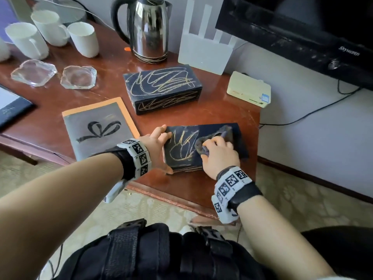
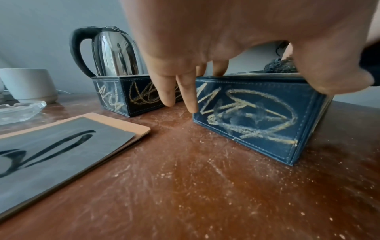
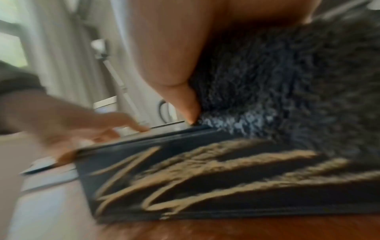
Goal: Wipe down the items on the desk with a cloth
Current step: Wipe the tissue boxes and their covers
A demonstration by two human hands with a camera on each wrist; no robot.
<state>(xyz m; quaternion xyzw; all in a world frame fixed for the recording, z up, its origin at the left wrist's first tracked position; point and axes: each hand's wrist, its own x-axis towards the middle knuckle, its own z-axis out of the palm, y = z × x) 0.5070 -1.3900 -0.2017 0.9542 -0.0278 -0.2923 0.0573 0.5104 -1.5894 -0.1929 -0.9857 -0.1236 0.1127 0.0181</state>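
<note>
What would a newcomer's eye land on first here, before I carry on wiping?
Probably the near box at the desk's front edge, scrawled with yellow chalk-like marks: the right hand rubs a dark cloth over its top while the left hand steadies its left end. Behind it sits a second scribbled box, then the steel kettle.

Setting: hotel-type guest room or home living area. Evidence: polished wooden desk [image 1: 212, 118]; steel electric kettle [image 1: 149, 27]; white mugs [image 1: 26, 40]; glass ashtrays [image 1: 34, 72]; white router [image 1: 205, 51]; Skyworth television [image 1: 302, 27]; patterned carpet [image 1: 302, 199].
</note>
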